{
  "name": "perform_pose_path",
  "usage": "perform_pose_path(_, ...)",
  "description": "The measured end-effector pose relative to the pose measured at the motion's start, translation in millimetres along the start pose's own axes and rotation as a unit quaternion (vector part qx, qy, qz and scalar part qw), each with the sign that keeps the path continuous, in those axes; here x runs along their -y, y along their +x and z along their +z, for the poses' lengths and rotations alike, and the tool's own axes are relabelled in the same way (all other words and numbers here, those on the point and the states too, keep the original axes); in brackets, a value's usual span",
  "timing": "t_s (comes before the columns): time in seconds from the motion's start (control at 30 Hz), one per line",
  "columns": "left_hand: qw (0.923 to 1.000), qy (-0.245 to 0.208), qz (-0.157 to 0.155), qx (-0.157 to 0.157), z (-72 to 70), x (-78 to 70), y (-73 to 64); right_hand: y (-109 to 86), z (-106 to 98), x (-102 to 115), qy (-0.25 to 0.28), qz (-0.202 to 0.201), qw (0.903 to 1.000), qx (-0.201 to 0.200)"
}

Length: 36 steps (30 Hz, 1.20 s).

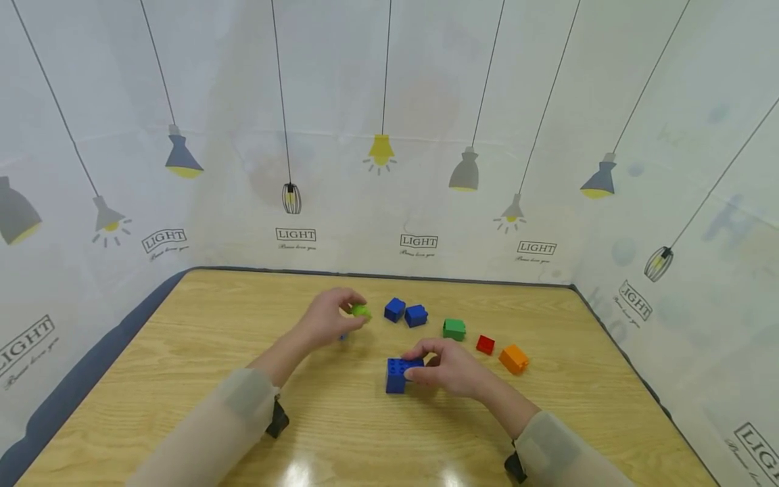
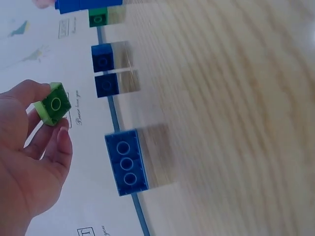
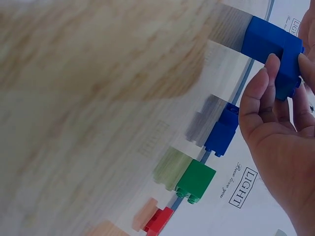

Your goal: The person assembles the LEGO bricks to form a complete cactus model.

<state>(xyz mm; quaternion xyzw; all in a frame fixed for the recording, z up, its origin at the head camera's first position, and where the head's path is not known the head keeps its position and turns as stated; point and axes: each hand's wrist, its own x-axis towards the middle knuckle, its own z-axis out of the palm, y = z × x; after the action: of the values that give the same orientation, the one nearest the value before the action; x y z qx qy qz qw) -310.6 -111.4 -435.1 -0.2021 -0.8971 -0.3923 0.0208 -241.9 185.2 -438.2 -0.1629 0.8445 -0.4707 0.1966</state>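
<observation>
My left hand (image 1: 322, 319) pinches a lime-green building brick (image 1: 362, 311) between thumb and fingers, above the table. The left wrist view shows this brick's hollow underside with one round tube. My right hand (image 1: 455, 368) grips an L-shaped blue brick stack (image 1: 395, 380) by its upper brick. In the right wrist view, that upper brick juts out past the lower part toward the palm. A longer blue brick (image 2: 127, 162), nearly hidden behind the left hand in the head view, stands on the table with several tubes showing.
Two small blue bricks (image 1: 416, 316) stand beyond the hands on the wooden table (image 1: 341, 419). Rightward from them lie a green brick (image 1: 454, 329), a red brick (image 1: 485, 345) and an orange brick (image 1: 514, 359). A lamp-printed curtain (image 1: 341, 101) surrounds the table's back and sides.
</observation>
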Motion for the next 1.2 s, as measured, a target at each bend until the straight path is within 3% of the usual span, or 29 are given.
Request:
perform_pose_path(0.2,0.9976,-0.066,0.018,0.011,4.5,-15.8,-16.8,0.0,0,0,-0.002,-0.002,1.0000,0.001)
perform_pose_path(0.5,0.9892,-0.132,0.018,0.061,14.3,-29.3,-32.4,0.8,0,-1,-0.002,-0.011,0.9999,0.002)
perform_pose_path(0.87,0.9846,-0.128,0.068,0.098,27.8,-37.3,-44.4,1.2,1,-1,0.006,-0.006,1.0000,0.000)
perform_pose_path(1.2,0.9834,-0.124,0.078,0.107,33.6,-42.5,-46.9,0.0,0,-2,0.011,-0.011,0.9999,0.006)
